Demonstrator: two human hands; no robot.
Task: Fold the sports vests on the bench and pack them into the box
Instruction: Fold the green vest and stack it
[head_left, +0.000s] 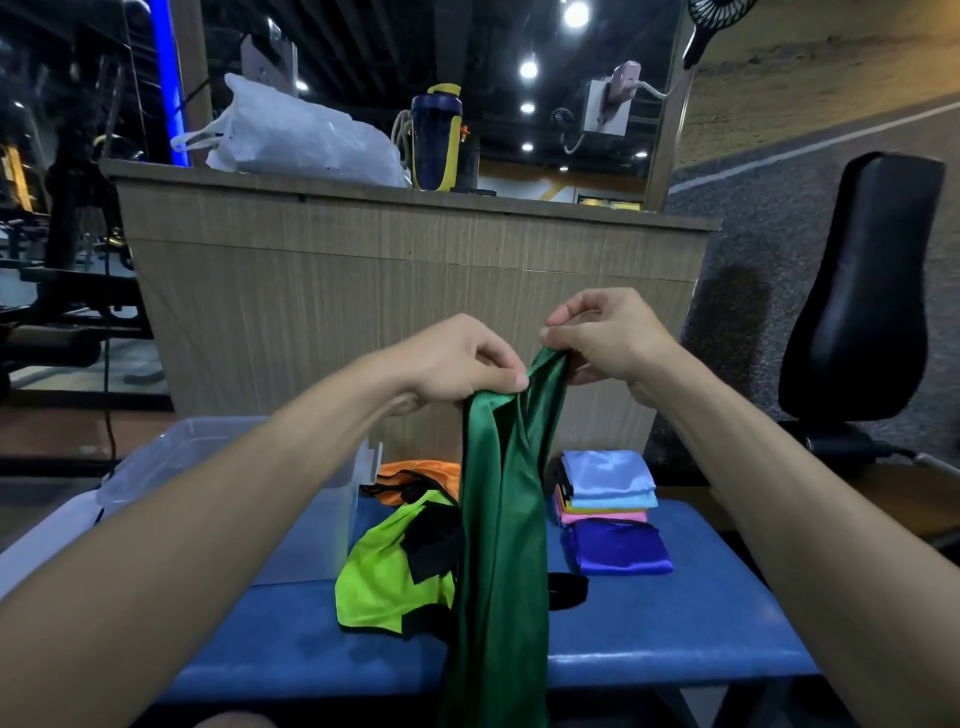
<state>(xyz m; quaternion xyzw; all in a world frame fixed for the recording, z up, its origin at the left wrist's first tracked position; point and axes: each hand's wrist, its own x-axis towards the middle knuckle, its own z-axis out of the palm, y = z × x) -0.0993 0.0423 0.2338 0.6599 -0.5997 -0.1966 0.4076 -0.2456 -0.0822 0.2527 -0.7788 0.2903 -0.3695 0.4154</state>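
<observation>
Both hands hold up a green vest above the bench.

Nearest me, the green vest (501, 519) hangs in a long bunched column across the blue bench (649, 639). I see my left hand (462, 364) pinching its top edge between curled fingers and thumb, and my right hand (605, 338) pinching the same top just beside it. Behind the hanging cloth lie a lime vest (395, 571) and an orange vest (421, 480). To the left stands the clear plastic box (311, 519); to the right sit a purple folded vest (618, 551) and a stack of folded vests (608, 486).
</observation>
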